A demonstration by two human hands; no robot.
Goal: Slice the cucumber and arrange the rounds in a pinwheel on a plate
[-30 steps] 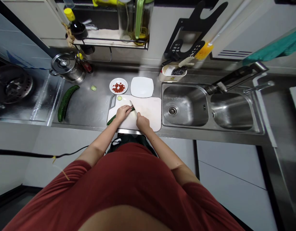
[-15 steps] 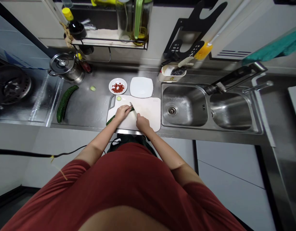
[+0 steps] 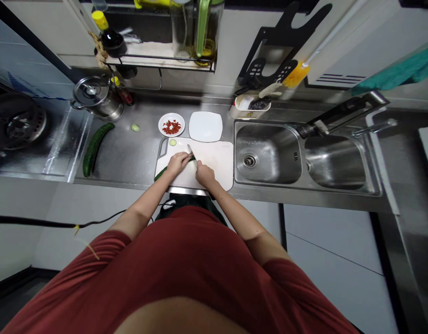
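Observation:
My left hand is closed over a cucumber lying slantwise on a white cutting board; the hand hides its middle. The cucumber's right end pokes out past my fingertips. In my right hand is a knife, gripped by its handle, with the blade at that end of the cucumber. One pale cucumber slice lies near the board's upper left corner. Behind the board stand a white plate of chopped red pieces and a square white plate.
A whole cucumber and a cut cucumber end lie on the steel counter to the left. A lidded pot stands behind them. A double sink borders the board's right side, with a faucet over it. A rack of bottles hangs above.
The knife and my right hand have shifted very slightly left and up relative to the board. My left hand keeps its place on the cucumber. The whole view has shifted a little.

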